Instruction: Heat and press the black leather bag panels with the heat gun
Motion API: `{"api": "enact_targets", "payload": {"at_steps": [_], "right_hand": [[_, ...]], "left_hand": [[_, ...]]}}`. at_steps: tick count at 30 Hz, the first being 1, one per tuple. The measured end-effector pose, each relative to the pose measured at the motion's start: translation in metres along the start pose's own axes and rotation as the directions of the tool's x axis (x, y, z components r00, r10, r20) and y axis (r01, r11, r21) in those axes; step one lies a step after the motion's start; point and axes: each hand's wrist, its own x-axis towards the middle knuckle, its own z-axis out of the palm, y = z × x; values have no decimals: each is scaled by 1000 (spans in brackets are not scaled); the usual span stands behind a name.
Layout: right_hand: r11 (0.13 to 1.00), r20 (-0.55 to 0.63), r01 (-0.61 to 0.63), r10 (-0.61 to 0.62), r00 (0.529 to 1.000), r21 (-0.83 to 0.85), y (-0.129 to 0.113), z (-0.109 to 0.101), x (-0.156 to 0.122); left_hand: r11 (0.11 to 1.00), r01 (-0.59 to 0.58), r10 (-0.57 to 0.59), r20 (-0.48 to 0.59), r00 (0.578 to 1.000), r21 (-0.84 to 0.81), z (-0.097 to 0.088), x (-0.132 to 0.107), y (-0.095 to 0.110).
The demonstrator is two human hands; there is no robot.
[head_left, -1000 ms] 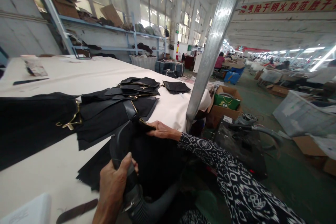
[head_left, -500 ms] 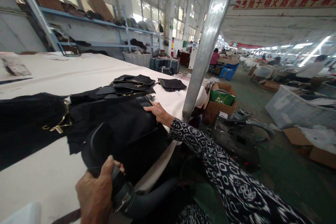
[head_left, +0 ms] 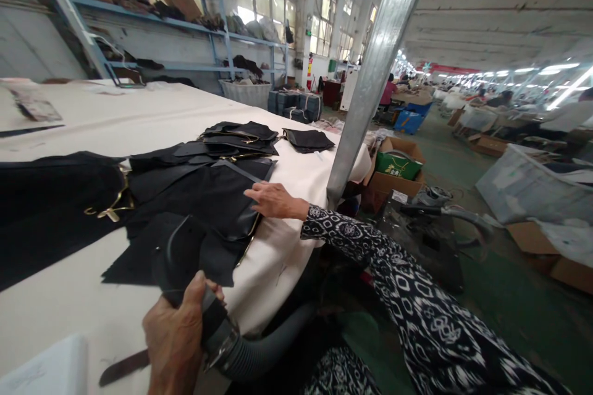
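My left hand (head_left: 173, 327) is closed around the neck of a black vacuum nozzle (head_left: 178, 253), which is joined to a ribbed grey hose (head_left: 259, 349). The nozzle's wide head lies over the lower part of a black fabric piece (head_left: 208, 197) with a gold zipper along its right side. At that right edge, my right hand (head_left: 275, 199) is palm down on the fabric, its fingers loosely bent and pointing left. Its fingertips are partly hidden. More black pieces with gold zippers (head_left: 241, 139) lie stacked behind. Another black piece with a gold zipper (head_left: 55, 210) spreads to the left.
A cream-covered table (head_left: 152, 114) carries the pieces. A slanted metal post (head_left: 370, 74) rises at its right edge. A white plastic object (head_left: 50, 367) and a dark flat strip (head_left: 124, 367) lie near the front. Right of the table are a cardboard box (head_left: 403, 182) and a black machine (head_left: 421, 234).
The black fabric piece has shifted left and back, off the table's front edge, and now lies flatter with its zipper showing. My right hand has loosened from its edge. My left hand keeps holding the nozzle.
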Motion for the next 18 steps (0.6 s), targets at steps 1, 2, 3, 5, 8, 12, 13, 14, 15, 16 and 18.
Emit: {"api": "enact_targets", "payload": {"at_steps": [1,2,3,5,8,12,13,14,15,16,18], "right_hand": [[988,59,119,-113,992,-100,-4,0,11],[946,140,260,-236,962,-193,-8,3,21],[877,236,403,-346,908,-262,-12,8,31],[737,397,616,-495,773,-279,-20,24,47],[613,495,771,-624,605,-169,-25,51,63],[629,425,771,-674,604,-98,-19,58,77],[650,420,755,-664,618,-84,-17,54,80],[671,417,738,-652,633,-71,-15,47,83],[692,406,719,-640,653,-64,-13,38,85],[715,380,696,-627,680,-67,-11,28,87],[768,290,633,-587,756,-98,-9,3,90]], "left_hand": [[1000,8,-8,5,1000,5,0,-2,2],[1000,5,-5,18,1000,12,1,-4,2],[1000,-6,6,30,1000,13,1,-5,1],[999,-35,34,33,999,11,0,-5,-2],[998,-60,60,-4,998,25,-5,-3,-10],[992,-97,99,-16,995,86,-11,0,-16],[992,-100,101,-12,995,75,-12,0,-18],[994,-98,99,-5,995,55,-12,-1,-18],[994,-100,100,1,995,39,-12,-2,-19],[994,-106,106,3,994,26,-12,-3,-18],[992,-126,126,-8,992,15,-13,-8,-17]]}}
